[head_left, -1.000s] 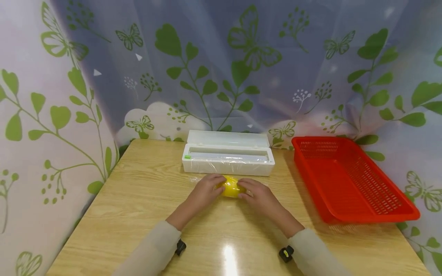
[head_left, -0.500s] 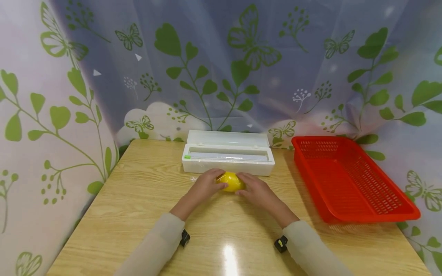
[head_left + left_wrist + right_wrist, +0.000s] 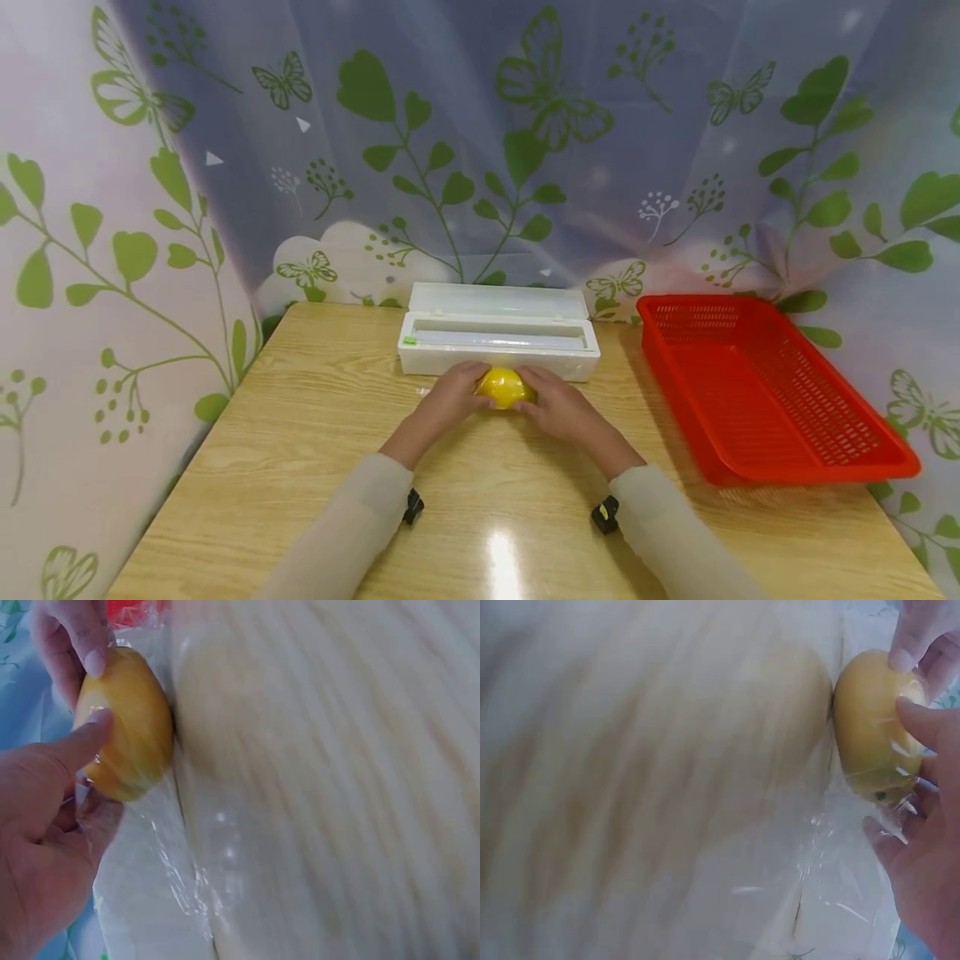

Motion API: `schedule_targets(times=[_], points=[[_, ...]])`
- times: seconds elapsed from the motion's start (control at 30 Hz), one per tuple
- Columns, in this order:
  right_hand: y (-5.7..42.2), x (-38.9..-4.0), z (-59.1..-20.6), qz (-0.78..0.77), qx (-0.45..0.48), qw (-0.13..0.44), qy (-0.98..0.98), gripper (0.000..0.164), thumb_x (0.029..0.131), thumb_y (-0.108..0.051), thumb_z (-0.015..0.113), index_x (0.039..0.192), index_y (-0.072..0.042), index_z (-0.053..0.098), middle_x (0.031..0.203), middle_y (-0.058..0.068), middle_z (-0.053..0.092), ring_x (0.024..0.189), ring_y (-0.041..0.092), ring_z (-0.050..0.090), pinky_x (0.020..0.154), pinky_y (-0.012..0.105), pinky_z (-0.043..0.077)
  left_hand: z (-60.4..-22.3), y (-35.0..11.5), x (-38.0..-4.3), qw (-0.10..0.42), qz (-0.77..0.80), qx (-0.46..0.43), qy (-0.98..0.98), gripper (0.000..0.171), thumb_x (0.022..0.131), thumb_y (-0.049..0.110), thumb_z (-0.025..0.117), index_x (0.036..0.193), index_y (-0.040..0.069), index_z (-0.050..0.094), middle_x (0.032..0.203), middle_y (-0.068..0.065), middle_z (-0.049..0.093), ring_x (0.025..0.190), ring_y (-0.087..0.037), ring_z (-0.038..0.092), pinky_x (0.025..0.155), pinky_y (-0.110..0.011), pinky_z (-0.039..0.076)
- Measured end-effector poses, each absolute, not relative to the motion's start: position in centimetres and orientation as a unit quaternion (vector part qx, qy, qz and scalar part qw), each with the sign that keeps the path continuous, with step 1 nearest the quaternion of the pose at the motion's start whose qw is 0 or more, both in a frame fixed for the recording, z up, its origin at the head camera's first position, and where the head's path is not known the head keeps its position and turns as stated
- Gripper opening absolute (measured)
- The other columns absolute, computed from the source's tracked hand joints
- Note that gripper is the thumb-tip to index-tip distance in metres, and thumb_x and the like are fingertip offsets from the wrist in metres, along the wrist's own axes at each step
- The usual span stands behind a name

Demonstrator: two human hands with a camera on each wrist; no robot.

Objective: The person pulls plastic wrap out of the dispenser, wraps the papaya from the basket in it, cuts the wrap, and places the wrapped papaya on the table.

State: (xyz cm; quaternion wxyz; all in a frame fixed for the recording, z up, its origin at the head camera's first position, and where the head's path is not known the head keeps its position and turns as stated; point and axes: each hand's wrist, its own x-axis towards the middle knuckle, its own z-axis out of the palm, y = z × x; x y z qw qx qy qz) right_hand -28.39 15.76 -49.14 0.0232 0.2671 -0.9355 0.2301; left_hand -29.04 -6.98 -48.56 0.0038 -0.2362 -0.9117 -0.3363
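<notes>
A yellow oval fruit that looks like a mango (image 3: pixel 504 388) is held between both hands, just in front of the white cling film box (image 3: pixel 525 362). My left hand (image 3: pixel 448 398) grips its left end and my right hand (image 3: pixel 561 405) its right end, thumbs on the near side. Clear cling film (image 3: pixel 169 859) lies around the mango, shiny and wrinkled over its skin. In the right wrist view, film (image 3: pixel 829 840) stretches below the fruit and a dark stem spot shows at its end. Most fingertips behind the fruit are hidden.
The box's lid (image 3: pixel 498 300) stands raised, with a white roll (image 3: pixel 498 340) inside and a green tab (image 3: pixel 409 340) at its left. A red plastic basket (image 3: pixel 720 417) stands at the right of the wooden table (image 3: pixel 300 467). Patterned cloth (image 3: pixel 480 167) hangs behind.
Both hands have moved the mango a little away from me, closer to the box. Film that stretched between the box and the fruit is less visible now.
</notes>
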Motion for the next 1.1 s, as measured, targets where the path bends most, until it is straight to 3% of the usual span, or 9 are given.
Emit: schedule_targets(times=[0.13, 0.37, 0.57, 0.87, 1.1], points=[[15.6, -28.5, -48.9, 0.215, 0.270, 0.053, -0.937, 0.065, 0.095, -0.029, 0.072, 0.150, -0.004, 0.046, 0.154, 0.015, 0.041, 0.142, 0.035, 0.040, 0.115, 0.052, 0.039, -48.3, -6.9, -29.4, 0.005, -0.319, -0.240, -0.917, 0.053, 0.088, 0.016, 0.080, 0.133, -0.004, 0.060, 0.136, -0.020, 0.061, 0.129, -0.035, 0.055, 0.112, -0.046, 0.042], [15.7, -28.4, -48.6, 0.207, 0.271, 0.108, -0.934, 0.049, 0.091, -0.020, 0.076, 0.135, -0.006, 0.062, 0.138, 0.010, 0.057, 0.130, 0.029, 0.053, 0.107, 0.046, 0.048, -48.1, -6.7, -29.8, -0.012, -0.319, -0.225, -0.921, 0.052, 0.089, 0.019, 0.079, 0.132, -0.002, 0.061, 0.135, -0.018, 0.062, 0.127, -0.033, 0.057, 0.110, -0.045, 0.044], [16.0, -28.6, -48.5, 0.212, 0.265, 0.079, -0.937, 0.048, 0.095, -0.018, 0.072, 0.139, -0.005, 0.060, 0.141, 0.011, 0.058, 0.132, 0.032, 0.054, 0.109, 0.047, 0.045, -47.8, -6.7, -30.0, -0.036, -0.356, -0.203, -0.911, 0.058, 0.092, 0.020, 0.076, 0.141, -0.002, 0.054, 0.142, -0.019, 0.058, 0.130, -0.033, 0.055, 0.112, -0.046, 0.042], [16.4, -29.2, -48.2, 0.222, 0.254, 0.006, -0.941, 0.054, 0.100, -0.024, 0.065, 0.148, -0.004, 0.050, 0.152, 0.014, 0.048, 0.140, 0.034, 0.046, 0.115, 0.050, 0.039, -47.7, -6.4, -30.0, -0.041, -0.342, -0.204, -0.916, 0.051, 0.096, 0.023, 0.070, 0.140, 0.001, 0.056, 0.142, -0.014, 0.059, 0.128, -0.029, 0.057, 0.110, -0.044, 0.045], [16.3, -29.2, -47.9, 0.222, 0.250, -0.007, -0.942, 0.054, 0.101, -0.025, 0.064, 0.147, -0.002, 0.050, 0.152, 0.015, 0.046, 0.141, 0.035, 0.042, 0.115, 0.051, 0.037, -47.0, -5.8, -29.7, -0.041, -0.304, -0.206, -0.929, 0.051, 0.098, 0.022, 0.068, 0.140, -0.001, 0.053, 0.139, -0.017, 0.060, 0.124, -0.030, 0.058, 0.108, -0.044, 0.046]])
